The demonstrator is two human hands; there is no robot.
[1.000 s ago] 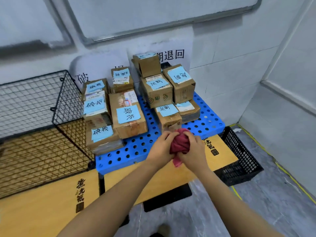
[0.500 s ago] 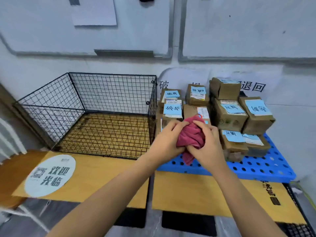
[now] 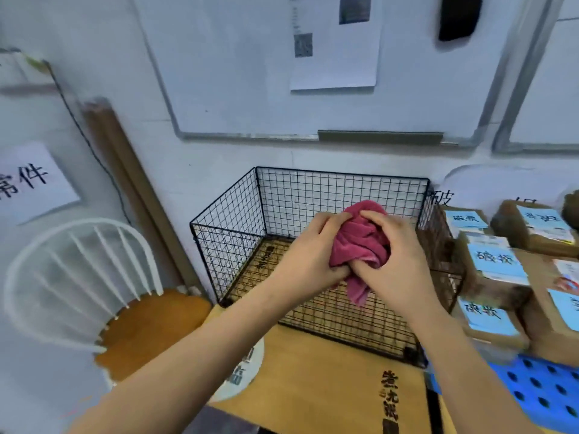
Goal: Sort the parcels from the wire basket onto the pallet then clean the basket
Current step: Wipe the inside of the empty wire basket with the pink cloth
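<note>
A bunched red cloth [image 3: 360,242] is held between both hands above the black wire basket [image 3: 238,220]. My left hand [image 3: 310,252] grips its left side and my right hand [image 3: 398,255] grips its right side, with a corner of cloth hanging below. The basket stands on a wooden board and holds no parcels. Brown cardboard parcels [image 3: 495,277] with blue notes are stacked on the blue perforated pallet [image 3: 539,393] at the right edge.
A white spindle-back chair [image 3: 78,277] with an orange seat stands at the left. The wooden board [image 3: 329,380] carries black lettering and a round white sticker. Whiteboards and paper signs hang on the wall behind.
The view has swung left from the pallet to the basket. Both hands have carried the red cloth left, from over the parcels to above the basket.
</note>
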